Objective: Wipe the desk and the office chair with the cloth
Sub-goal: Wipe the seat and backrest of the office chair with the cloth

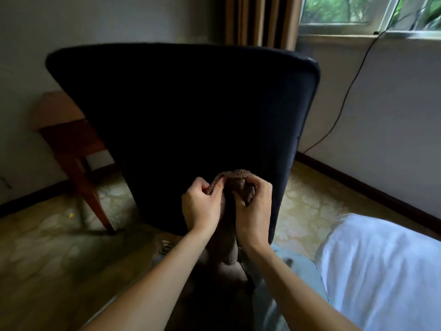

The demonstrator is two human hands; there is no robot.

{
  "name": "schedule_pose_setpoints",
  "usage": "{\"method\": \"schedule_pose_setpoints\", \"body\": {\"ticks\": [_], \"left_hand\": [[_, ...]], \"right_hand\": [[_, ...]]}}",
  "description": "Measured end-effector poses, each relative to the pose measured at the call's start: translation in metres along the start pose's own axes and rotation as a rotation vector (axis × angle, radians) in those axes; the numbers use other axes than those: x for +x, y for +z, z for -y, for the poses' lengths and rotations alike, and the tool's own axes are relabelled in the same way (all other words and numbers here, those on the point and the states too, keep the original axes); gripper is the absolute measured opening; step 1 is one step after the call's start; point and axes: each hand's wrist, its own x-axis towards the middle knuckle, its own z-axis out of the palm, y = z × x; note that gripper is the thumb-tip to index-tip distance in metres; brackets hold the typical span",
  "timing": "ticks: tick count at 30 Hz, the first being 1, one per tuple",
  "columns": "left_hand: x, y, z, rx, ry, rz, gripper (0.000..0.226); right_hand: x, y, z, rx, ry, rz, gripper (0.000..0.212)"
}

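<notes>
L hand (201, 206) & R hand (253, 211) each pinch the brown terry cloth (235, 177), bunched btwn them, rest hanging down. Cloth is low-centre, in front of the office chair's dark backrest (181, 103); contact unclear. Wooden worktop (57, 108) behind, left; white bed (381, 271) right.

A home bedroom is indicated by the bed (381, 271) near right, the curtained far window (353, 10) and the wooden desk (64, 132) left.
</notes>
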Motion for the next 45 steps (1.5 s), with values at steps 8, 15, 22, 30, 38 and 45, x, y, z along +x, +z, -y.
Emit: {"method": "schedule_pose_setpoints", "body": {"ticks": [8,15,22,30,38,45], "left_hand": [[0.053,-0.068,-0.045,-0.12,0.083,-0.061,0.031],[0.075,-0.075,-0.066,-0.133,0.149,-0.093,0.034],[0.079,-0.051,-0.075,-0.049,0.163,-0.102,0.038],[0.06,-0.03,-0.093,-0.069,0.14,-0.049,0.042],[0.046,-0.025,-0.096,-0.074,0.12,-0.052,0.045],[0.052,-0.055,-0.077,-0.086,0.172,-0.086,0.042]], "right_hand": [[0.029,0.014,0.076,-0.138,-0.393,0.072,0.039],[0.054,0.018,0.102,-0.345,-0.49,0.0,0.034],[0.072,0.01,0.097,-0.461,-0.489,-0.1,0.03],[0.077,-0.013,0.085,-0.5,-0.422,-0.117,0.03],[0.078,-0.032,0.075,-0.545,-0.448,-0.092,0.032],[0.07,-0.011,0.083,-0.537,-0.624,-0.085,0.03]]}}
